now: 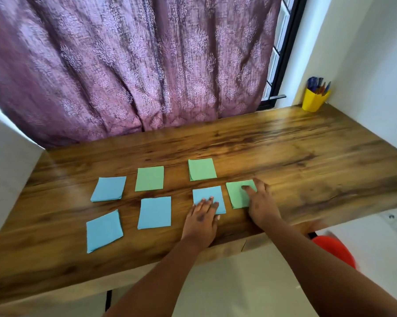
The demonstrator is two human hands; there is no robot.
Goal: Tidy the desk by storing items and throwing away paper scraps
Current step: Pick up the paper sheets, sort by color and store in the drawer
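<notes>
Left hand (203, 212) flat on a blue note (208, 199) and right hand (260, 202) flat on a green note (238, 194) near the desk (307, 156) edge, gripping neither; thin paper could slide off

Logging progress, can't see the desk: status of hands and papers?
Left hand flat on blue paper. Right hand flat on green paper. Five more squares on the desk, nothing blocking.

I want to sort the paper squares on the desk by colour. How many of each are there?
Blue paper squares: 4
Green paper squares: 3
Total: 7
</notes>
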